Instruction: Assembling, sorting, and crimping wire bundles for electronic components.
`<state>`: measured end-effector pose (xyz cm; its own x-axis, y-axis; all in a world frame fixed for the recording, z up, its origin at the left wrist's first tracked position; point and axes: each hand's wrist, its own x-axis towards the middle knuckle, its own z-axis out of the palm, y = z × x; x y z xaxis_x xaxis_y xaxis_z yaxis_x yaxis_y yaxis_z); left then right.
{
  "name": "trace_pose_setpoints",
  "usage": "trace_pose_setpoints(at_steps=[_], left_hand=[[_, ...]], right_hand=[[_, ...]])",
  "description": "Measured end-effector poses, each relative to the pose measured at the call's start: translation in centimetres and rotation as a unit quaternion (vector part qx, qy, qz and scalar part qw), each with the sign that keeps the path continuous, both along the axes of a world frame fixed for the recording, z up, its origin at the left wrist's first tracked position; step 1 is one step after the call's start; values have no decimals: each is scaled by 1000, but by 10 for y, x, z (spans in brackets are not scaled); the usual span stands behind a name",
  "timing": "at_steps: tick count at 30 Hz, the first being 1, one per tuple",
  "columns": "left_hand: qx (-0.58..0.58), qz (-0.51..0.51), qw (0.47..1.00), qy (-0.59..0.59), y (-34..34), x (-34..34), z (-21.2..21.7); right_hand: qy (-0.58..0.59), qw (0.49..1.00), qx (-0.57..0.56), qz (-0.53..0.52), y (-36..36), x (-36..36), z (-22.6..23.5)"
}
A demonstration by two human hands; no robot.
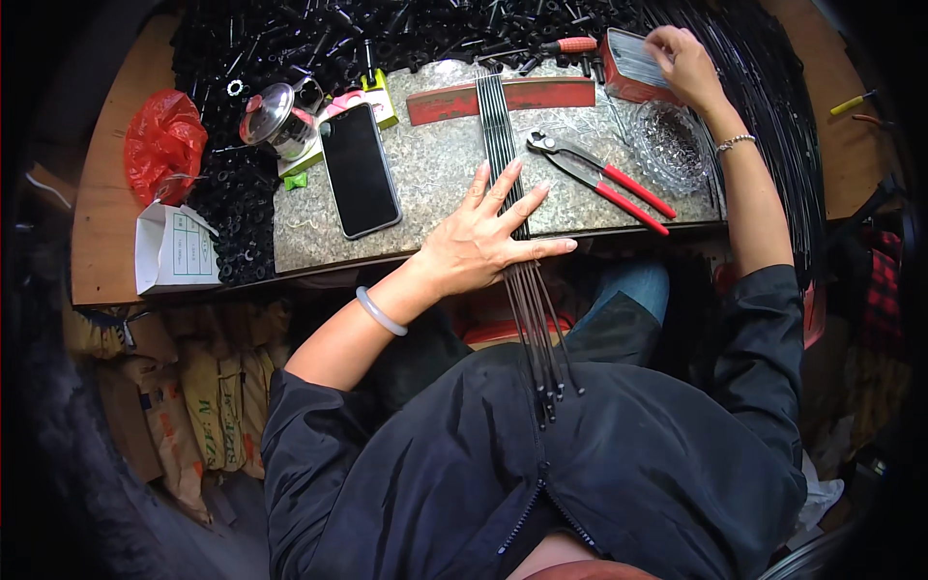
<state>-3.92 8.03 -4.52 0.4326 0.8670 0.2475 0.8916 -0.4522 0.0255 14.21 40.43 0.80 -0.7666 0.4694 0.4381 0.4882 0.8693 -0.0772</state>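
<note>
My left hand [474,237] lies with its fingers spread across a row of thin black rods [495,121]. Their far ends rest side by side on a red strip [551,94], and their knobbed near ends hang past the table edge toward my jacket. At the far right, my right hand [684,70] has its fingers pinched over a red box [619,84] filled with thin grey pieces. Whatever those fingertips hold is too small to make out. Red-handled cutting pliers [599,182] lie between my hands, touched by neither.
A glass dish [667,145] of small metal bits stands below the red box. Left of the rods are a phone [360,172], a lidded jar [280,121], a red plastic bag [164,145] and a white carton [174,249]. Black parts [290,39] heap along the back; long black rods [773,126] lie right.
</note>
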Motion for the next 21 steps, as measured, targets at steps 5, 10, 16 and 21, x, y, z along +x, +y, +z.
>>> trace_pose_setpoints(at_steps=[5, 10, 16, 21], left_hand=[[-4, 0, 1000, -5, -3, -1, 0], [-5, -7, 1000, -19, -1, 0, 1], [-8, -7, 1000, -17, 0, -1, 0], [-3, -8, 999, -31, 0, -2, 0]], right_hand=[[152, 968, -187, 73, -40, -52, 10], [41, 958, -272, 84, -58, -107, -20], [45, 941, -325, 76, -58, -130, -49], [43, 938, -338, 64, -60, -136, -50]])
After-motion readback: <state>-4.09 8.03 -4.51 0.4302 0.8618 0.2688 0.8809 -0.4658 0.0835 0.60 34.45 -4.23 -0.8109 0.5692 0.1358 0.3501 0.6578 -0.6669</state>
